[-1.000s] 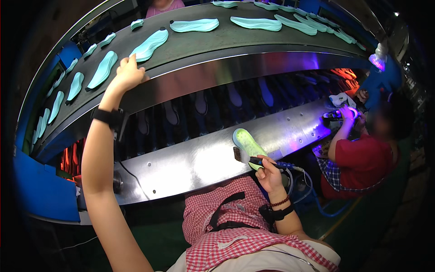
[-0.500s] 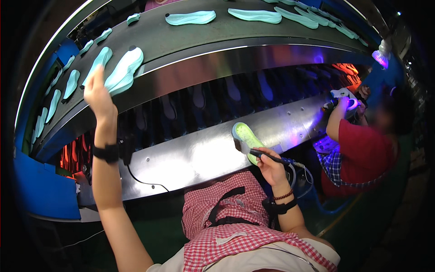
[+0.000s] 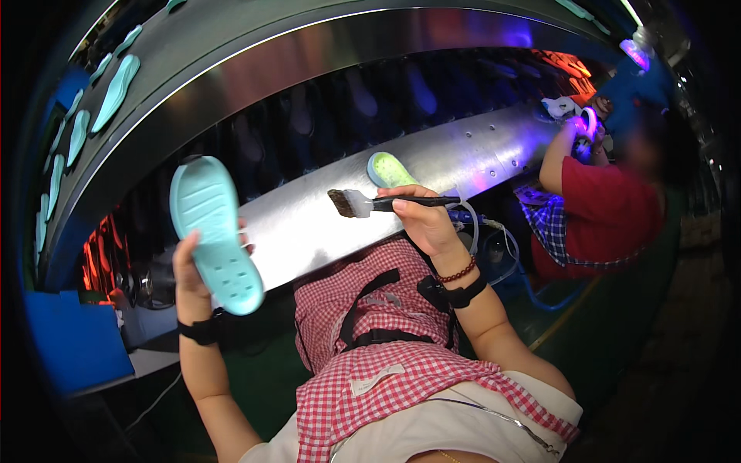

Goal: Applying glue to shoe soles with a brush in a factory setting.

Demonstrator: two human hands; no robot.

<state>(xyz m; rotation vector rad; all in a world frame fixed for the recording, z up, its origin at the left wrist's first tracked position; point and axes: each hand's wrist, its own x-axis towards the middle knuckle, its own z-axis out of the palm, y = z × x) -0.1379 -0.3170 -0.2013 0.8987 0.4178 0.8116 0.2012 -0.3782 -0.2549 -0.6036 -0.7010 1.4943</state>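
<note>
My left hand [image 3: 189,270] grips a light-blue shoe sole [image 3: 207,224] by its edge, thumb on the near face. The sole stands nearly upright, its ridged wide end up and its end with small recesses down. In my right hand [image 3: 426,225] is a flat paintbrush [image 3: 355,204] with dark bristles and a black handle, held level with the bristles toward the left. Just behind those fingers a yellow-green sole [image 3: 390,170] with a blue rim lies on the metal ledge [image 3: 289,224]. My hand hides its lower end; whether the fingers touch it I cannot tell.
Beyond the ledge, a dark conveyor belt [image 3: 255,21] curves round with several light-blue soles [image 3: 116,92] on its left part. Orange-lit openings [image 3: 100,258] glow at both ends below it. At the right, a person in a red shirt [image 3: 610,204] handles a white shoe part.
My left hand has taken a light-blue sole off the belt and drawn it nearer, turning it. The brush has lifted away from the yellow-green sole. The whole view has shifted.
</note>
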